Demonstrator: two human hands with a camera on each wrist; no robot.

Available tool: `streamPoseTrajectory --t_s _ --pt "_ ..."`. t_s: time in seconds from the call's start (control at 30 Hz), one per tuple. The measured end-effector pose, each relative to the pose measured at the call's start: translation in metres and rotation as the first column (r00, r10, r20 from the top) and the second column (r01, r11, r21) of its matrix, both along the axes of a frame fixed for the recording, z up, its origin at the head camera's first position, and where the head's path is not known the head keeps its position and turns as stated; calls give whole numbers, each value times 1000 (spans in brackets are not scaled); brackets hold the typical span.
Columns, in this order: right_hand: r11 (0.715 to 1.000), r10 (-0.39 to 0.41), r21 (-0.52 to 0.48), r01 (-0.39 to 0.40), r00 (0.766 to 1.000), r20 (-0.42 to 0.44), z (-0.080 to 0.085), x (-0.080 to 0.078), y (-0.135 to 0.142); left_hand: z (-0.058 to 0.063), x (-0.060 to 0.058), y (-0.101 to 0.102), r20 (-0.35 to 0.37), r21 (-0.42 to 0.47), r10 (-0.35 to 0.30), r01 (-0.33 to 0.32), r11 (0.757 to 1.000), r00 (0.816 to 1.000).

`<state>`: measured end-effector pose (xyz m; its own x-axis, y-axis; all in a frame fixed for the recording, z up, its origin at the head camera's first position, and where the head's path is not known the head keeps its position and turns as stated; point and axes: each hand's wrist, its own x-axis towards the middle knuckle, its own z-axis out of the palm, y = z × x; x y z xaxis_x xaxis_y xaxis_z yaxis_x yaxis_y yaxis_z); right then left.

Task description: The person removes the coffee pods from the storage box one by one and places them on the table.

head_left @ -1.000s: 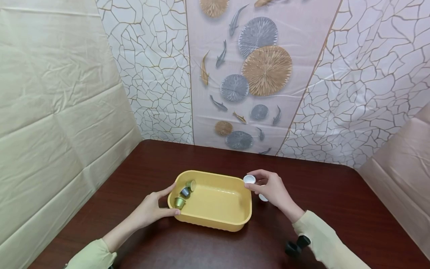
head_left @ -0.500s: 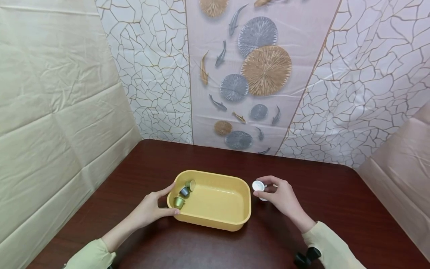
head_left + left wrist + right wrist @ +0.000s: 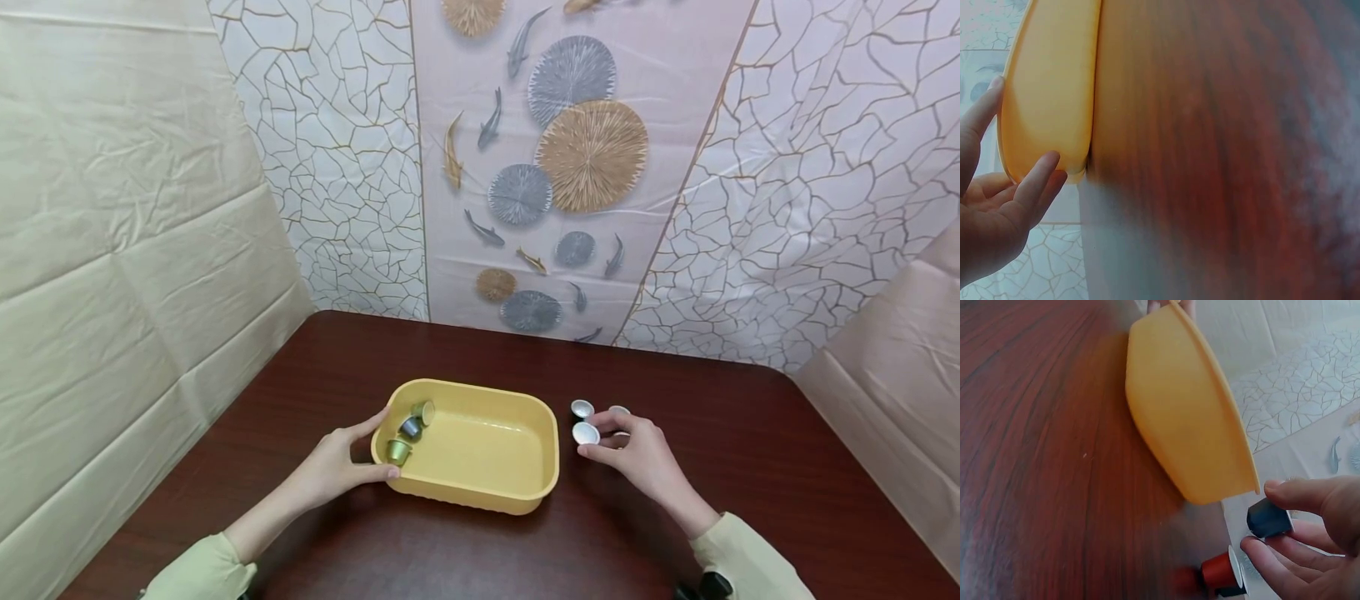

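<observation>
My left hand grips the left end of a yellow plastic tray, thumb and fingers spread along its rim. Three coffee capsules lie in the tray's left end: a pale green one, a dark blue one and a green one. Right of the tray, my right hand pinches a dark blue capsule between thumb and fingers, its pale lid facing up. Just behind it stands another pale-lidded capsule. The right wrist view shows a red capsule below the fingertips, partly covering a dark one.
Partly hidden behind the right hand, another pale capsule lid shows. Everything rests on a dark reddish-brown wooden table. A patterned cloth hangs along the table's back edge, with plain cream cloth at the left.
My right hand has moved right and nearer, away from the tray's rim. A capsule behind its fingers and lids under the hand have come into view. The left hand and tray stay put.
</observation>
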<state>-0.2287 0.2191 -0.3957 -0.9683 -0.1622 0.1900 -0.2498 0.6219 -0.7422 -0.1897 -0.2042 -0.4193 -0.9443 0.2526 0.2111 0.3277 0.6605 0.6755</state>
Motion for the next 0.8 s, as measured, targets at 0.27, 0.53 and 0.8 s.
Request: streamPoseTrajectory --t_s 0.27,0.53,0.8 --pt "997 4 77 -7 999 33 -4 4 7 0 1 -1 1 1 0 0 1000 1000" --pt "999 30 28 -33 994 105 -9 6 8 1 1 -1 -4 -3 1 -1 1000 1000" --pt "996 70 46 -77 988 139 -12 9 11 -1 0 -2 3 -1 0 0 1000 1000"
